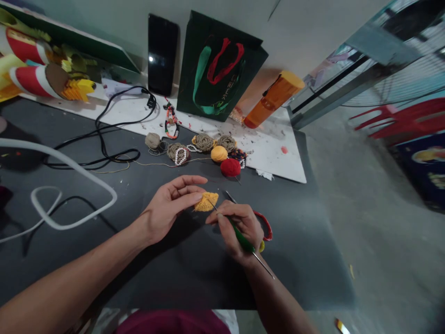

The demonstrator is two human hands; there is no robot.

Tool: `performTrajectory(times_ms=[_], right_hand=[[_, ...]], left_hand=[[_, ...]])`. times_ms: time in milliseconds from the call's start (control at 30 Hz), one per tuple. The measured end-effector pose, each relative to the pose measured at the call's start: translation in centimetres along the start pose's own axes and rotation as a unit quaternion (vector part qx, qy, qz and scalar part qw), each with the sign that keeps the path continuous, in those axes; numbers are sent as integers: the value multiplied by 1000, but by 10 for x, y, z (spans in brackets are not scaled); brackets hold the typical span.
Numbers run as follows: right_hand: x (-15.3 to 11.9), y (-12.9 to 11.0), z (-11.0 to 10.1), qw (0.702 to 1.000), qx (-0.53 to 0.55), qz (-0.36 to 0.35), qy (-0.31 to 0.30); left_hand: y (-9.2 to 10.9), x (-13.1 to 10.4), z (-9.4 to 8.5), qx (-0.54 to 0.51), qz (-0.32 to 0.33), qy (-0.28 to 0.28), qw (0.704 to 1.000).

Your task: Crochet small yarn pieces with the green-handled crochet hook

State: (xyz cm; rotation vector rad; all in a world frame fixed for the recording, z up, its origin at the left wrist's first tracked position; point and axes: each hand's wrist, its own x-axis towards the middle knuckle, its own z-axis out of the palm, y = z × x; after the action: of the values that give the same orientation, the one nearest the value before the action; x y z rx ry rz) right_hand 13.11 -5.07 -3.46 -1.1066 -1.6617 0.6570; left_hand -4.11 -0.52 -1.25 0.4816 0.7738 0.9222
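Observation:
Between thumb and fingers, my left hand (170,204) pinches a small yellow crocheted piece (207,202) above the dark table. My right hand (243,227) is closed around a crochet hook (242,238) with a green handle. The hook's metal tip touches the yellow piece, and its other thin metal end sticks out below the hand. Scissors (267,225) with red handles lie partly hidden under my right hand. Behind my hands are a yellow yarn ball (219,153) and a red yarn ball (230,167).
Brown yarn coils (203,142) and a black cable (100,132) lie further back. Behind stand a phone (162,54), a dark green bag (220,65) and an orange bottle (273,99). A white curved tube (86,174) crosses the left side. The table's edge (328,222) is at right.

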Motion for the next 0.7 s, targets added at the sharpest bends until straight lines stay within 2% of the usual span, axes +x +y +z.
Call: performTrajectory(times_ms=[400, 700], right_hand=[[-3, 3, 2, 1000, 27, 13, -2], [0, 3, 2, 998, 61, -11, -19]], left_hand=[[0, 0, 2, 11, 1, -2, 1000], [-2, 2, -4, -32, -69, -23, 997]])
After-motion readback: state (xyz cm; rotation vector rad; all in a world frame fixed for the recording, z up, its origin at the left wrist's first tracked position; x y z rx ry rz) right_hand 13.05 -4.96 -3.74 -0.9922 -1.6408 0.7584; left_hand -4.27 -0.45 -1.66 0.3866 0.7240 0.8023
